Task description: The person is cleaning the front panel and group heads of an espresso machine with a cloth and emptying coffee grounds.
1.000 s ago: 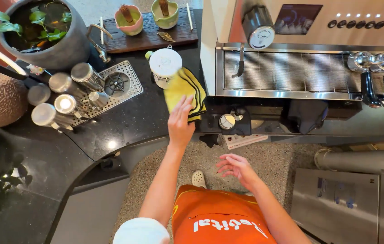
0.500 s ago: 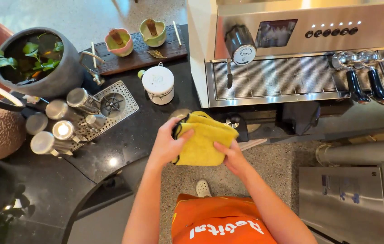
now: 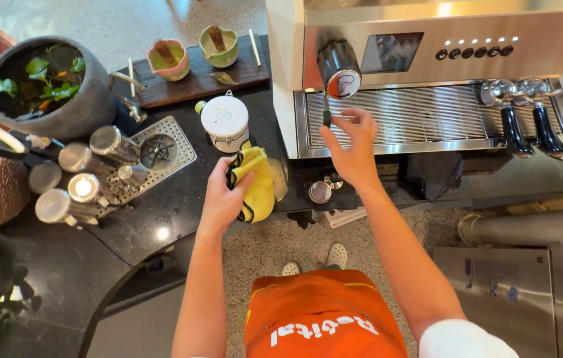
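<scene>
1. Yellow cloth (image 3: 255, 185) lies on the dark counter (image 3: 162, 219), just left of the espresso machine (image 3: 427, 66) and just below the white lidded jar (image 3: 224, 120). Bunched; its long axis runs roughly away from the person, toward the jar.
2. Left hand (image 3: 223, 197) is the one on the cloth. It sits at the cloth's left edge, fingers curled over the black trim, clamped on the fabric. Cloth extends right and up from that hand.
3. Right hand (image 3: 351, 147) is well apart from the cloth, up and to the right, over the front edge of the drip tray (image 3: 427, 116). Fingers partly spread; fingertips (image 3: 329, 120) pinch or touch a small dark stick-like item (image 3: 326, 118) standing at the grate. Too small to say whether it is firmly gripped.
4. The round steam knob (image 3: 340, 74) hangs just above the right hand, not touching.
5. Between the hands, at counter level: a small metal cup (image 3: 320, 192) just right of the cloth.
6. Left side: steel pitchers (image 3: 86, 179) around a rinser grate (image 3: 159, 151), plant pot (image 3: 49, 86) beyond. None near either hand.
</scene>
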